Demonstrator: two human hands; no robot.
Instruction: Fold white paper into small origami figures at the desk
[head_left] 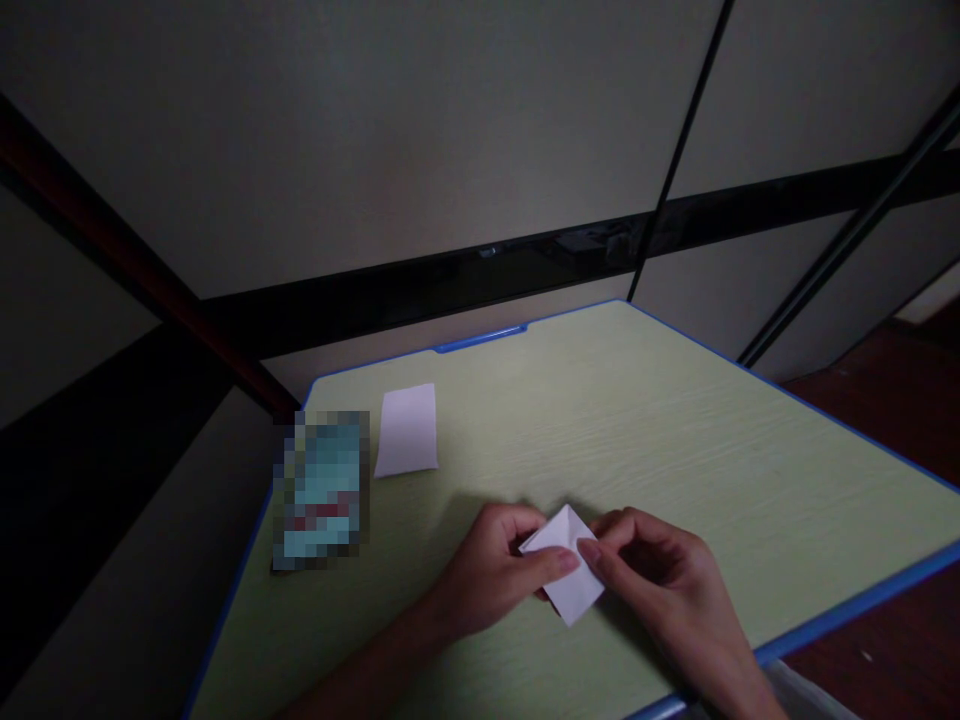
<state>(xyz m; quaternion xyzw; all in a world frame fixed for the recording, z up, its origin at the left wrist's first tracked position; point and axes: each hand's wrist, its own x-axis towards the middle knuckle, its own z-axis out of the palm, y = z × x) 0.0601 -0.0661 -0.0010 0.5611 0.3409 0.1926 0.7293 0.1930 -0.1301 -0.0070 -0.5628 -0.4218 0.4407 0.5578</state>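
Note:
A small folded piece of white paper [574, 597], diamond-shaped with a crease running down from its top corner, is held between both hands just above the table. My left hand [501, 562] grips it from the left, thumb flat across its front and fingers behind. From the right, my right hand [660, 570] pinches it, with the thumb tip pressed near its middle and the index finger curled behind the edge. The two thumb tips lie close together on the paper. Most of the fingertips are hidden behind it.
The pale wood-look table [675, 430] has a blue edge. A white sheet or stack of paper [409, 430] lies at the back left. Left of it is a blurred-out teal item [322, 495]. Grey panels with a black band [420, 285] stand behind the table.

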